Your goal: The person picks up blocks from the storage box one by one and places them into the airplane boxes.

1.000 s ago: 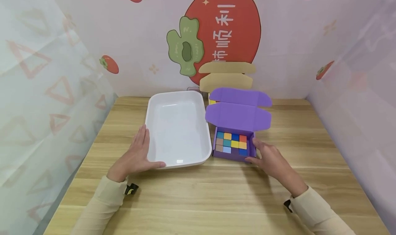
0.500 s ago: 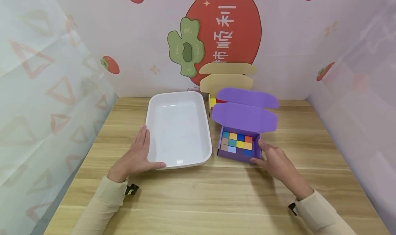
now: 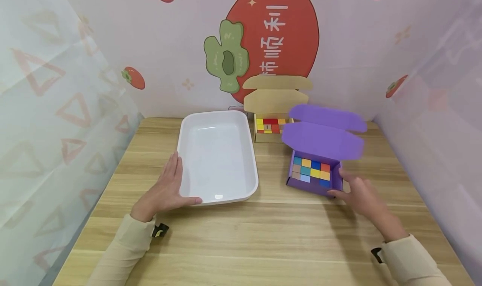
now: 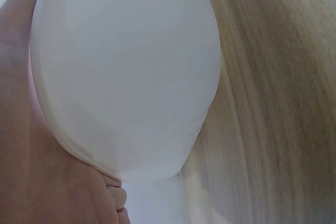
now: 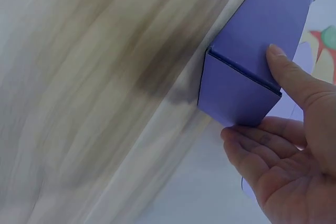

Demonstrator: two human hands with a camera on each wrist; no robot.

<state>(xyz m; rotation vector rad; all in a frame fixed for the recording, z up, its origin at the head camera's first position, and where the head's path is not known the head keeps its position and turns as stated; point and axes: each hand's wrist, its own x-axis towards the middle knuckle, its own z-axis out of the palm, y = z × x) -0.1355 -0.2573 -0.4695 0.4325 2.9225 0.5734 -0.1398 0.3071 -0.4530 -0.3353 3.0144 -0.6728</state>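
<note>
My left hand [image 3: 162,193] lies against the near left corner of a white tray [image 3: 218,160], its straight fingers along the left side and the thumb at the front rim. The left wrist view shows the palm beside the tray wall [image 4: 131,77]. With my right hand [image 3: 359,196] I grip the near right corner of a purple cardboard box [image 3: 308,187], lid flaps raised. Colored wooden cubes [image 3: 315,173] sit in rows inside it, with a gap at the right. In the right wrist view the thumb presses the box's front [image 5: 262,30] and the fingers touch its side.
Behind stands a tan cardboard box [image 3: 268,138] with a raised lid and several colored blocks [image 3: 270,122] inside, partly hidden by the purple lid. A printed cloth [image 3: 180,47] hangs behind the wooden table [image 3: 241,244].
My right hand has slid the purple box to the right, away from the tray, turning it slightly. More of the tan box's blocks now show. The left hand and tray have stayed still.
</note>
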